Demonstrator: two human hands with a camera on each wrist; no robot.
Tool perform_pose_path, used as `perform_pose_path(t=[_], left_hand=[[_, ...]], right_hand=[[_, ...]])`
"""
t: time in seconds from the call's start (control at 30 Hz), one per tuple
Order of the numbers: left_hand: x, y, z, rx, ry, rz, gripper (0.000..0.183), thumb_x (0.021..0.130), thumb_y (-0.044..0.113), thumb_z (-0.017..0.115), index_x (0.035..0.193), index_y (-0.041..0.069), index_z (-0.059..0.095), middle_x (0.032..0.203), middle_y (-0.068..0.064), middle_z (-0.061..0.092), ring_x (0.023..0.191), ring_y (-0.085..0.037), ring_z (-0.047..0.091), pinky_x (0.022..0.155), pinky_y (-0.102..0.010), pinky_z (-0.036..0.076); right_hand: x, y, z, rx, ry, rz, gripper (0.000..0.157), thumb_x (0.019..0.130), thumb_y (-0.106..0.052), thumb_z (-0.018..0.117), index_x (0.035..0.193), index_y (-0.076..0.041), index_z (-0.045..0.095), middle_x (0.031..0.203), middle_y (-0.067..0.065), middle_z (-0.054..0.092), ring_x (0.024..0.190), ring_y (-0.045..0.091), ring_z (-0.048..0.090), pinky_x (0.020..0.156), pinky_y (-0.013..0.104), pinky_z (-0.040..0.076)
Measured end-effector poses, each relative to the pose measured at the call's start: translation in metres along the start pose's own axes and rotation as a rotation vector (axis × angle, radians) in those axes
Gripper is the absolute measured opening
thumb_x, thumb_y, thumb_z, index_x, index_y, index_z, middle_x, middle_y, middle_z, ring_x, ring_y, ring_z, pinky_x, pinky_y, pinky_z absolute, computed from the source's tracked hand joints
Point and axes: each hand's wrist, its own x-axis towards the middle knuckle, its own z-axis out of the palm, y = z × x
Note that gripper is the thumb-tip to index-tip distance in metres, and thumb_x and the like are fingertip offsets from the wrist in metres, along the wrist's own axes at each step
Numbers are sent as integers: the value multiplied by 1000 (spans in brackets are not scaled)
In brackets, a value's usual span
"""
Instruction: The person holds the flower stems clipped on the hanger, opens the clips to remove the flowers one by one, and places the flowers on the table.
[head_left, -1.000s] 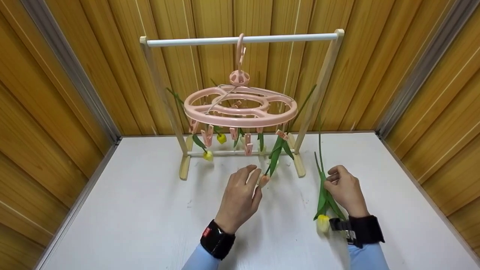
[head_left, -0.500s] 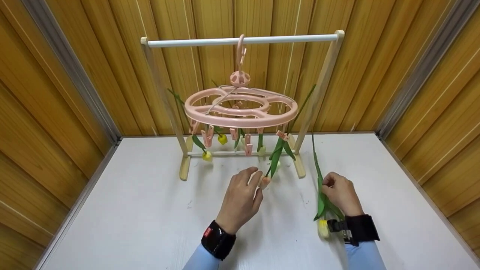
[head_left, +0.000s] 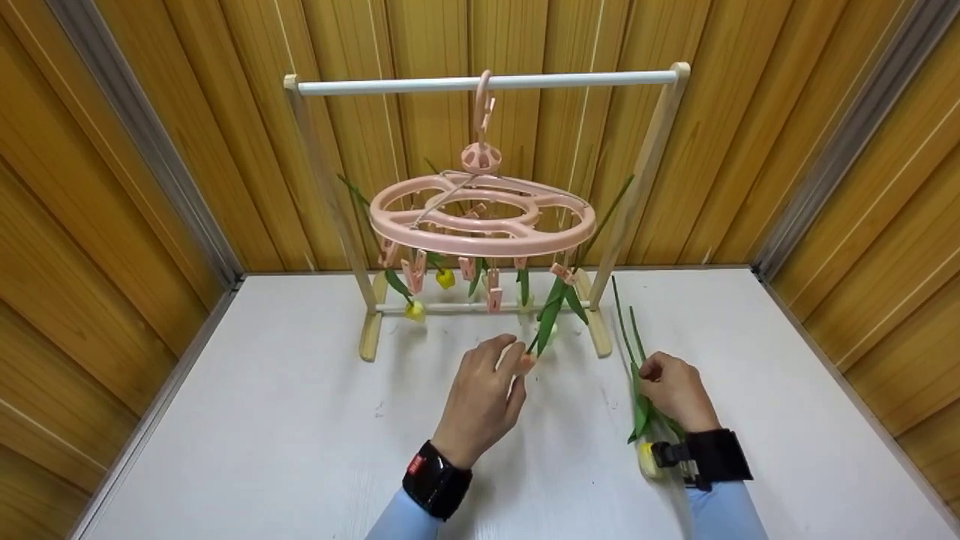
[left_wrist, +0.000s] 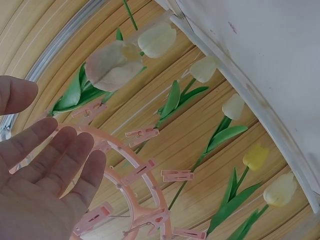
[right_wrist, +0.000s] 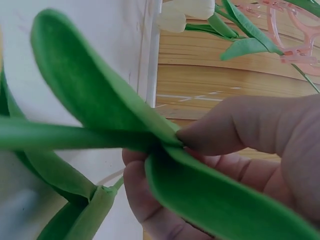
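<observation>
My right hand [head_left: 677, 388] pinches a tulip [right_wrist: 75, 137] between thumb and fingers, where its green leaves meet the stem. Below that wrist a yellow tulip bloom [head_left: 649, 463] shows near the tabletop. Another tulip's leaves [right_wrist: 60, 180] lie behind the held one in the right wrist view. My left hand [head_left: 482, 397] is raised with relaxed fingers and holds nothing. Close by its fingertips hangs a peach tulip [head_left: 527, 364], head down from a pink clip [head_left: 564, 272] on the pink clip hanger [head_left: 480, 244]. In the left wrist view, this peach bloom [left_wrist: 114, 66] is apart from the fingers.
The hanger hooks over the white bar [head_left: 570, 79] of a wooden stand [head_left: 369, 334] on the white table [head_left: 300, 450]. Several yellow and white tulips, among them a yellow one [head_left: 415, 310], hang upside down from its clips. Wood-look panels [head_left: 840, 210] enclose the table.
My right hand has come slightly nearer and left, and the held tulip's stem has swung left, showing a second stem beside it. My left hand has barely moved.
</observation>
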Motion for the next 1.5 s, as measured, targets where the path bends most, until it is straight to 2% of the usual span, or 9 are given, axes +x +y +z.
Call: perform_pose_path(t=[0.23,0.47,0.73,1.03,1.17,1.33,1.5], left_hand=[[0,-1,1,7,3,6,40,86,8,79,123,7,64,123,-11,65,111,-26,65,91,-42,55],[0,-1,0,7,8,5,34,91,13,77,122,8,64,123,-11,66,111,-26,65,90,-42,55],[0,-1,-1,-5,-17,-10,36,88,9,76,122,8,64,125,-11,65,112,-26,65,91,-42,55],[0,-2,-1,-11,-13,-10,40,84,6,78,122,8,64,123,-10,65,109,-27,65,88,-42,55],[0,-3,-1,-3,-3,-2,40,83,5,78,121,7,64,123,-10,65,108,-27,65,87,-43,55],[0,-3,-2,3,-6,-4,41,83,6,78,122,7,64,124,-10,64,109,-27,65,86,-43,54],[0,-3,-4,7,-16,-5,40,86,7,77,124,8,63,125,-11,63,110,-27,64,86,-42,54]], right_hand=[[1,3,3,8,-54,10,15,87,1,66,101,5,67,97,18,69,93,35,64,76,44,53],[2,6,6,-2,-81,-8,16,85,3,66,101,6,67,98,19,69,94,36,64,78,47,54],[3,8,7,-26,-100,-32,16,87,3,66,102,7,68,99,20,69,95,37,65,80,50,54],[4,9,6,-25,-192,0,23,86,4,63,108,9,67,103,21,68,92,33,62,76,46,53],[4,8,5,-28,-216,4,25,85,1,65,110,8,68,105,22,69,94,33,63,78,46,53],[1,5,0,-46,-249,0,30,92,-9,69,116,9,67,110,25,67,100,38,63,82,52,53],[-3,0,-8,-50,-248,-19,35,96,-15,67,120,11,65,113,27,68,104,41,64,84,53,53]])
